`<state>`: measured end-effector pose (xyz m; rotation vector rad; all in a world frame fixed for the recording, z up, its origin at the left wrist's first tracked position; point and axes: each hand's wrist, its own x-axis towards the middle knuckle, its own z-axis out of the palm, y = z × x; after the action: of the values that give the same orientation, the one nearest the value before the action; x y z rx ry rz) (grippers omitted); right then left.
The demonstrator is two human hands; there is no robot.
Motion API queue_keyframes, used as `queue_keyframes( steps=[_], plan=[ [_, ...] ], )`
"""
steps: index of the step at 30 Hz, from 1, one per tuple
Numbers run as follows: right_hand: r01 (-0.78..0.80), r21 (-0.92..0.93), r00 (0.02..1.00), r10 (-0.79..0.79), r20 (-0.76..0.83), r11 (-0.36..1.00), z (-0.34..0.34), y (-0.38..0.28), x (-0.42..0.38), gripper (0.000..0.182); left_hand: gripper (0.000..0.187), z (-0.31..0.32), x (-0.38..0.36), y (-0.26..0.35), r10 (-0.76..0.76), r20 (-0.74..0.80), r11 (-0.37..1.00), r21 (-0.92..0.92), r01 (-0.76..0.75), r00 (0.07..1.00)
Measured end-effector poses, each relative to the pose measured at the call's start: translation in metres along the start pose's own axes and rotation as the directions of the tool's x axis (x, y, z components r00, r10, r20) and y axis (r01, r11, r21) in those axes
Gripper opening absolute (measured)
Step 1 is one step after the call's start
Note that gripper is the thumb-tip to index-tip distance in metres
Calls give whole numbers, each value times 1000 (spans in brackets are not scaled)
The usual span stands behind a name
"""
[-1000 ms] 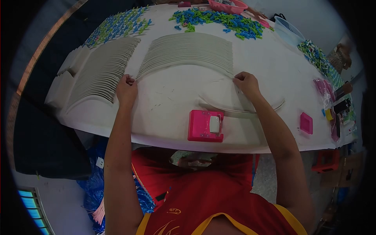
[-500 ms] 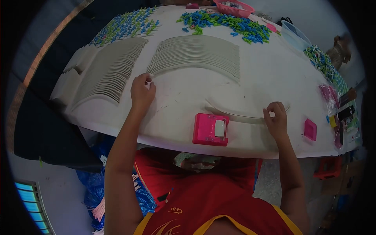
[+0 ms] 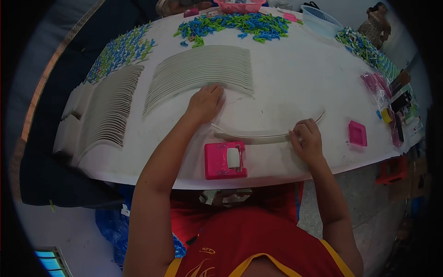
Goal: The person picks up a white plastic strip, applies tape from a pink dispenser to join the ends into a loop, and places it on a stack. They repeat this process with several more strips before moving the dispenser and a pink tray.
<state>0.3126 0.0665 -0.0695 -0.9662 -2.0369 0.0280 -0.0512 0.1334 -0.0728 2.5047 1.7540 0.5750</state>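
One loose curved strip [image 3: 263,137] lies on the white table [image 3: 295,83], just beyond a pink box [image 3: 215,161]. Right hand [image 3: 308,140]: fingers curled at the strip's right part; cannot tell how firmly. Left hand [image 3: 205,104]: fingers bent, by near edge of strip row [image 3: 198,71]; any hold hidden.

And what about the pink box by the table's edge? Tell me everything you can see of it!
The pink box is bright, squarish and looks like plastic. A smooth white block sits toward its right side. The box lies flat on the white table, close to the person's edge, just nearer than the curved strip. Only the table seems to touch it.
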Motion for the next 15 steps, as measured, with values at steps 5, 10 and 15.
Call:
queue_keyframes(
  steps=[5, 10, 15],
  plan=[
    [33, 24, 999, -34, 41, 999, 0, -2, 3, 17, 31, 5, -1, -2, 32, -92, 999, 40, -28, 995],
    [35, 37, 998, -37, 56, 999, -2, -3, 3, 16, 32, 5, -1, 0, 18, -82, 999, 48, -14, 996],
    [49, 34, 997, -51, 57, 998, -1, -1, 2, 16, 35, 5, 0, -1, 20, -85, 999, 47, -16, 996]
  ],
)
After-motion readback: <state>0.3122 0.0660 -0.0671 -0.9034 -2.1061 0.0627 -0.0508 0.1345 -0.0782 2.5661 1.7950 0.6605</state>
